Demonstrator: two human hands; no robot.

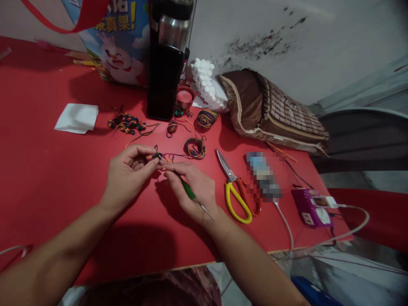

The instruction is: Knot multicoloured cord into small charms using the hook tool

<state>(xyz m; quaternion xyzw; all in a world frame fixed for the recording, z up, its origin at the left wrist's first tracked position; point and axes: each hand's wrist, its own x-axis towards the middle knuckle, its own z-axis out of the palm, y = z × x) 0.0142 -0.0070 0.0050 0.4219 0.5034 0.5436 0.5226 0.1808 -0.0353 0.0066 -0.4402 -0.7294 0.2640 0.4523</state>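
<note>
Between the thumb and fingers of my left hand (130, 172) is pinched a small piece of multicoloured crochet work (154, 156). My right hand (193, 187) grips a crochet hook (188, 190) with a green handle and thin metal ends; its tip meets the yarn at my left fingertips, where the fingers partly hide it. Dark, yellow and red yarn trails from the work towards a loose coil of yarn (195, 148). Behind it lie a wound ball of yarn (206, 118) and a smaller bundle of yarn (172, 126). A clump of finished-looking knotted yarn pieces (127, 123) rests beyond my left hand.
Scissors (237, 191) with yellow and red handles lie right of my right hand, beside a phone (263, 176) on a white cable. A black phone (165, 83) leans upright at the back. Folded white paper (77, 118), a brown cushion (274, 110) and a purple box (310, 208) sit on the red table (127, 242).
</note>
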